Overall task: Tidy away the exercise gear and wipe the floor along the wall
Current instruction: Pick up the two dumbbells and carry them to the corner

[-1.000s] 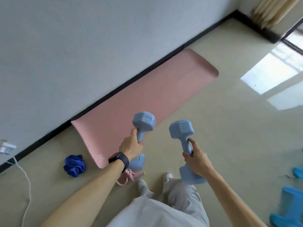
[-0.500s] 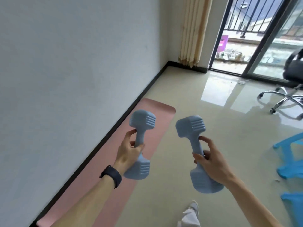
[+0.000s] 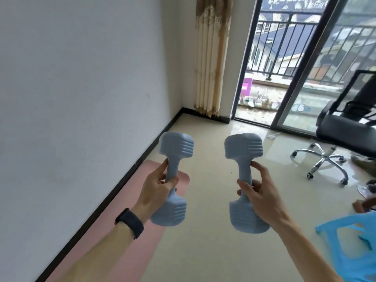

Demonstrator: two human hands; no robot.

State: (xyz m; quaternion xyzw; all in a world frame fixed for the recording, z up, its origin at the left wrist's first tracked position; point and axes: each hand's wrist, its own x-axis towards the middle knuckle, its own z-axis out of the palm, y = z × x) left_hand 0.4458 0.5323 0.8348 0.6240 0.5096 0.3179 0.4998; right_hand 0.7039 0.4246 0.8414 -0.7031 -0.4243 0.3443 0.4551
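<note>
Left dumbbell (image 3: 172, 166): upright, left hand (image 3: 157, 188) grips its handle, above the far end of the pink mat (image 3: 126, 231).
Right dumbbell (image 3: 245, 169): upright, gripped by right hand (image 3: 262, 196).
Change: both grips stay the same; the office chair (image 3: 345, 127) at far right shows more.

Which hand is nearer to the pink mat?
Left. The left hand, gripping a dumbbell, is over the far end of the pink mat, beside the wall. The right hand grips the other dumbbell over bare floor, right of the mat.
</note>
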